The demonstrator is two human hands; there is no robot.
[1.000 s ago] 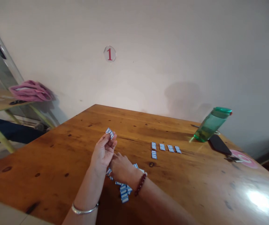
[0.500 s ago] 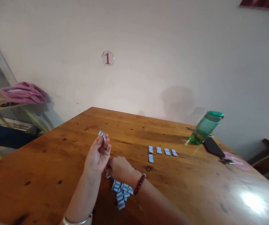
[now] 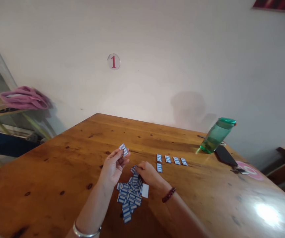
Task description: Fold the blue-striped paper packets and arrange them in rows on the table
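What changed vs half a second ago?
The right hand has moved right and slightly away from the wearer, uncovering more of the pile of blue-and-white pieces and a white card; its fingertips are at the pile's far end, grip unclear. The left hand shifted right, still pinching its blue-and-white strip. Unchanged: five laid-out pieces, green bottle.
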